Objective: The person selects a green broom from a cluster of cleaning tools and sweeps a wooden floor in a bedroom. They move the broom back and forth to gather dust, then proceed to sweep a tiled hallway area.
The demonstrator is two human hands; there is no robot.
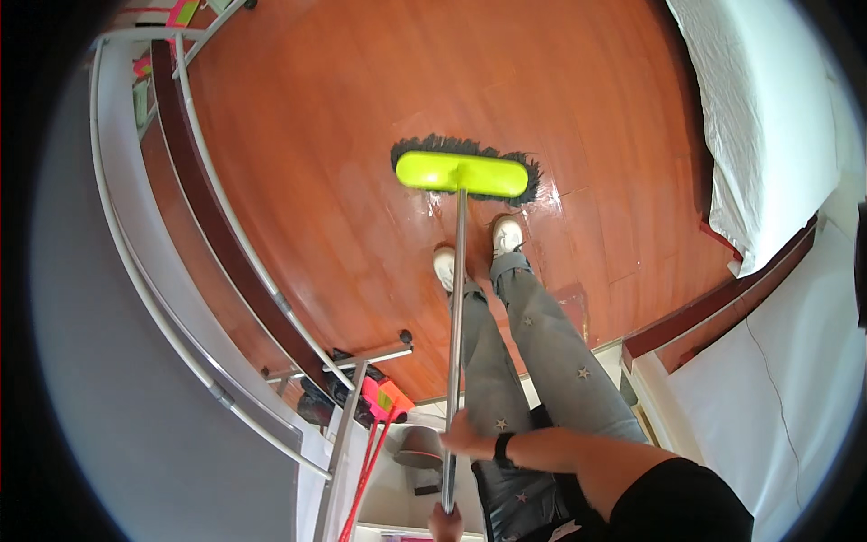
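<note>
A floor mop with a lime-green plastic head (433,171) and a dark shaggy fringe lies flat on the floor, just beyond my shoes. Its metal pole (456,305) runs back towards my body. My right hand (464,435), with a black band at the wrist, is closed around the lower part of the pole in view. At the pole's near end my left hand (446,523) is wrapped over the tip, partly cut off by the bottom of the picture.
Reddish-brown wood flooring (325,101) spreads ahead. A metal-framed rack on wheels (230,210) curves along the left. Pink dustpan and broom tools (386,398) lean by its near end. A white cloth cover (765,135) hangs at the right. A doorway sill (609,359) crosses beside my legs.
</note>
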